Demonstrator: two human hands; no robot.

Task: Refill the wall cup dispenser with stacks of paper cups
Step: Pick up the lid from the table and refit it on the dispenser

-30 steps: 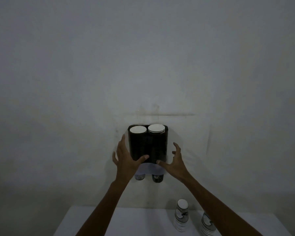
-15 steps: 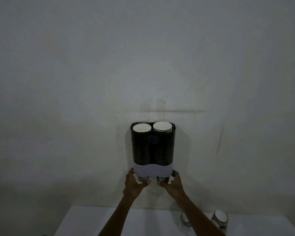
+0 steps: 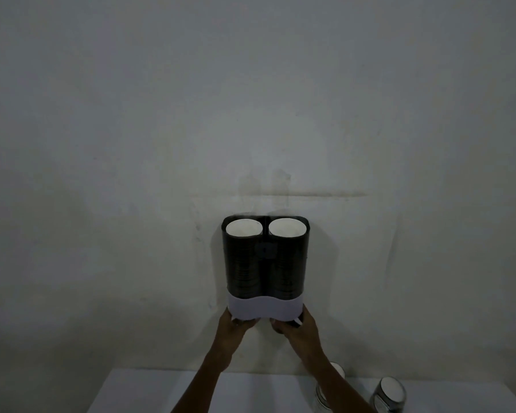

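Observation:
A dark twin-tube cup dispenser (image 3: 265, 263) with a pale band at its base hangs on the wall. Both tubes hold cup stacks whose white tops show, the left stack (image 3: 244, 228) and the right stack (image 3: 287, 227). My left hand (image 3: 234, 327) grips the cups poking out under the left tube. My right hand (image 3: 295, 326) grips the cups under the right tube. The cups in my fingers are mostly hidden.
A white table (image 3: 149, 391) stands below against the grey wall (image 3: 131, 144). Two short cup stacks stand on it at the right, one (image 3: 389, 394) in the open and one (image 3: 325, 391) partly behind my right forearm.
My hands dropped from the sides of the dispenser to its underside and closed on the cups there. The right stack's top now sits level with the tube rim. The view has moved closer.

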